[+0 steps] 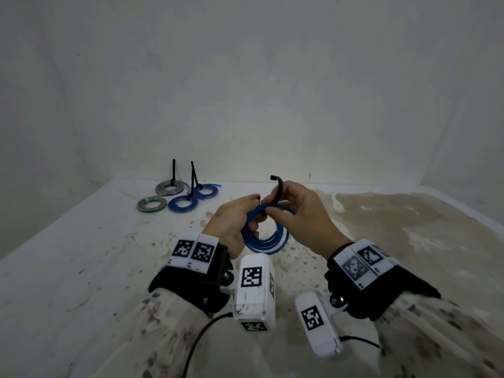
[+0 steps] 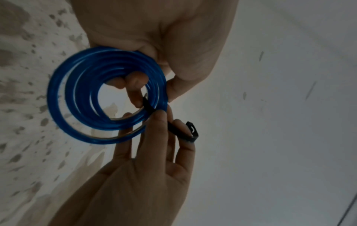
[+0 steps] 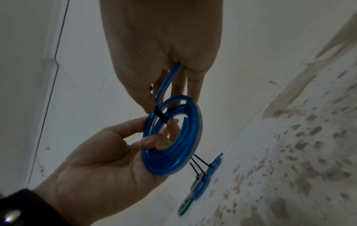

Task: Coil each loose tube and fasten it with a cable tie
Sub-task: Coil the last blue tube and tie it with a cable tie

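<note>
A coiled blue tube hangs in the air above the table's middle. My left hand grips it, fingers curled through the centre and thumb on the outside. A black cable tie crosses the coil's turns at the top. My right hand pinches the tie against the coil. The tie's head end curves up free above the fingers.
Several tied coils lie at the table's back left: a grey one, a green one and two blue ones, with black tie tails sticking up. They show as a row in the right wrist view. A brown-stained table top spreads right.
</note>
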